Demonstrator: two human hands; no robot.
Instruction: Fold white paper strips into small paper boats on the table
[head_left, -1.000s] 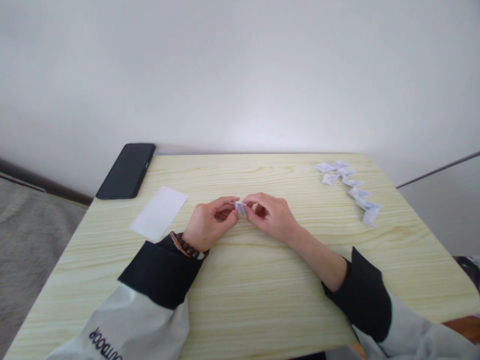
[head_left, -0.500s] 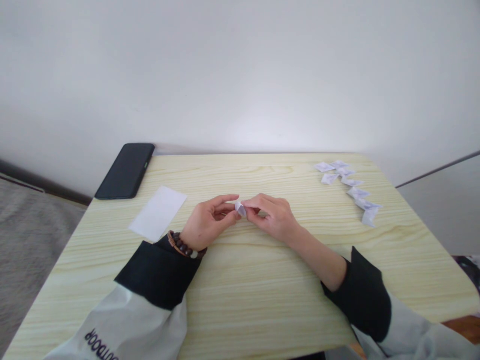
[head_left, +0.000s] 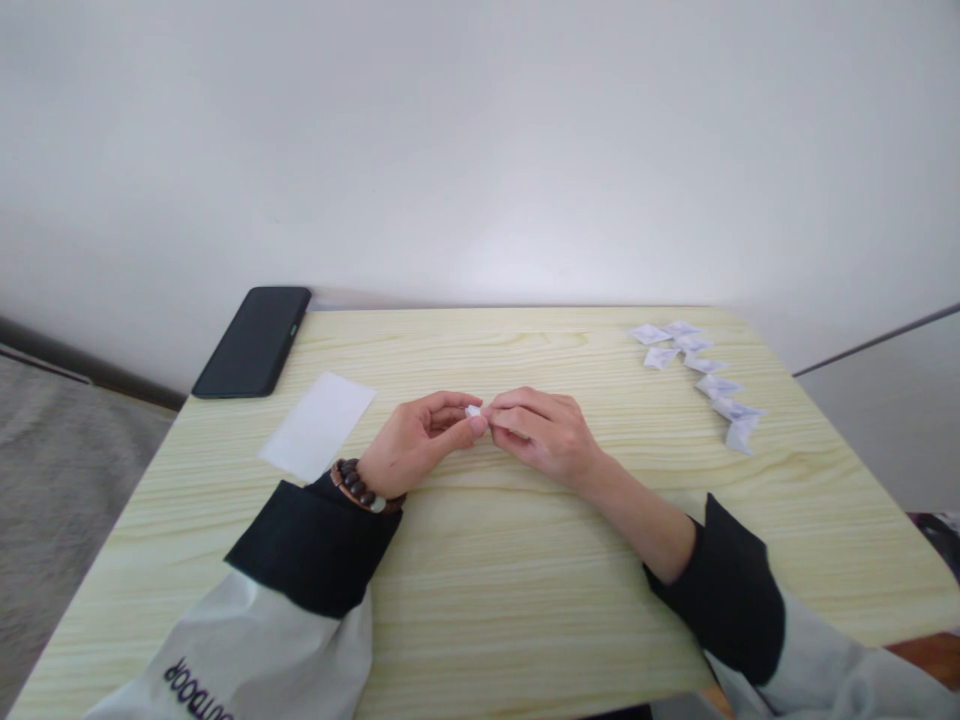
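Observation:
Between my fingertips, over the middle of the table, is a small folded piece of white paper. My left hand pinches it between thumb and fingers, and a beaded bracelet circles that wrist. From the other side my right hand closes thumb and fingertips at its right end. Most of the paper is hidden by the fingers. To the left of my left hand lies a flat white sheet of paper. At the right, several folded white paper pieces lie in an uneven line.
A black smartphone rests at the table's far left corner. Behind the far edge rises a white wall. Grey carpet or fabric shows beyond the left edge.
The folded paper has turned and less of it shows between the fingers. My left thumb and right fingertips have drawn closer together. The sheet, phone and other folded pieces stay in place.

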